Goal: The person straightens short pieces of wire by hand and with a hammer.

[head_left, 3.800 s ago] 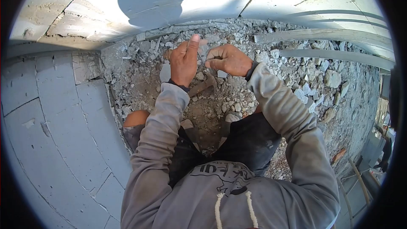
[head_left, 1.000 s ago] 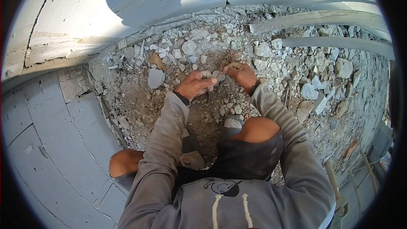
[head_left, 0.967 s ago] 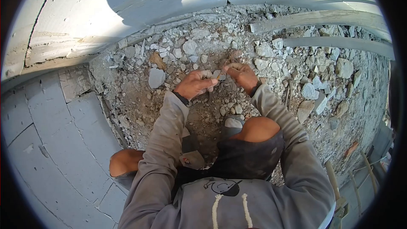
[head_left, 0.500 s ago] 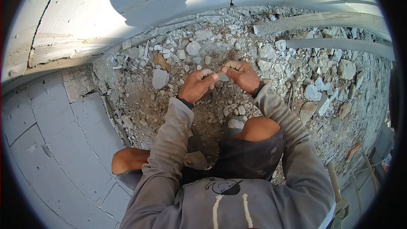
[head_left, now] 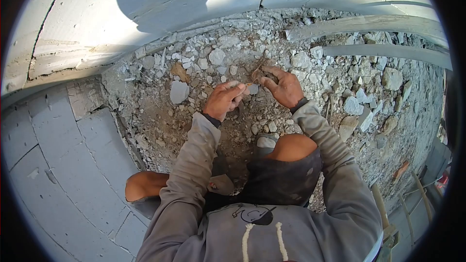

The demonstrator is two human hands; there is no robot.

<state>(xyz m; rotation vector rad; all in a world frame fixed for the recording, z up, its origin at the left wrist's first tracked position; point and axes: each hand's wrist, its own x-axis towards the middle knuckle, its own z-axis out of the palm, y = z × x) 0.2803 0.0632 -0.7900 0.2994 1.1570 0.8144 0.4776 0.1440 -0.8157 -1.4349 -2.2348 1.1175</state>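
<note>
My left hand (head_left: 224, 100) is closed in a pinch, thumb against the bent fingers. A small thin piece with an orange part (head_left: 249, 84) sticks out from its fingertips toward the right; its kind I cannot tell. Facing it, my right hand (head_left: 286, 90) has thumb and index finger apart. Thin brown strands (head_left: 257, 72) show just beyond the right fingertips. Both hands are over broken rubble, close to a flat grey chunk (head_left: 253, 89).
Rubble (head_left: 194, 128) covers the ground around my feet. A pale block wall (head_left: 87, 14) stands ahead, with grey blocks (head_left: 73, 160) at left. Two pale strips (head_left: 369, 25) lie across the upper right. Larger stones (head_left: 392, 78) sit at right, near wooden pieces (head_left: 380, 204).
My hands were together at the fingertips and have drawn slightly apart. The right thumb and index finger have spread. The left hand keeps its pinch, and the view has shifted a little.
</note>
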